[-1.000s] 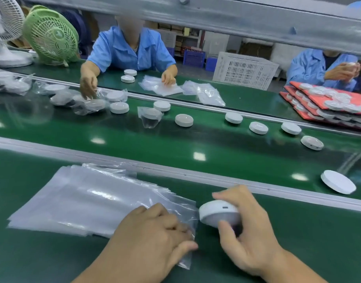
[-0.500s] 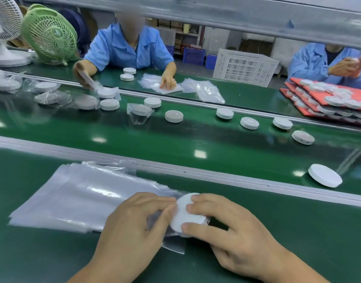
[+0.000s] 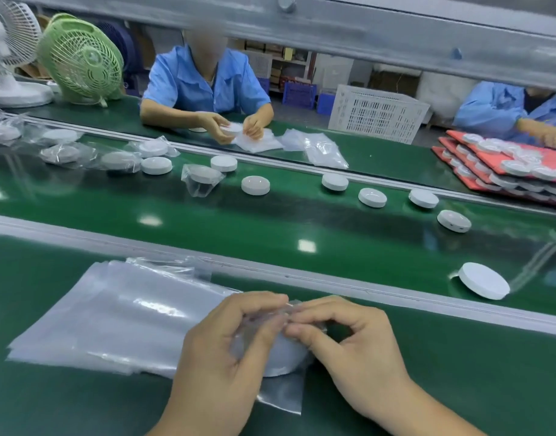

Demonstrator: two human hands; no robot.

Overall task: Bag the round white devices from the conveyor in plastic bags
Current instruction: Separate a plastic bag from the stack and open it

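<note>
L hand (image 3: 226, 350) and R hand (image 3: 358, 350) meet over the near green table (image 3: 459, 388). Fingers of both are curled, pinching the top edge of one clear plastic bag (image 3: 283, 399). L fingers wrap the bag's left side w/ thumb in front. R thumb + forefinger nip the film right where the L fingertips end, so the two sets of tips are touching or v. nearly so. The round white device (image 3: 281, 361) sits inside the bag, just below the fingertips, btwn the two palms, seen through the film. Can't tell if it rests on the table. The bag's loose bottom flap trails back toward the wrists.

Left of the L fingers, reaching under that hand: flat stack of empty bags (image 3: 113, 316). Beyond the fingertips, past a grey rail (image 3: 333, 283), runs the conveyor (image 3: 270, 225). Nearest loose device (image 3: 484, 280) lies up and right of the R fingers, well apart. Further out: a row of bare devices (image 3: 372, 197), plus bagged ones (image 3: 201, 177) toward the far left. Across the belt a worker in blue (image 3: 207, 83) holds a device in both hands. Green fan (image 3: 81, 58) far left; white crate (image 3: 377, 113) and red trays (image 3: 506, 165) of devices far right.
</note>
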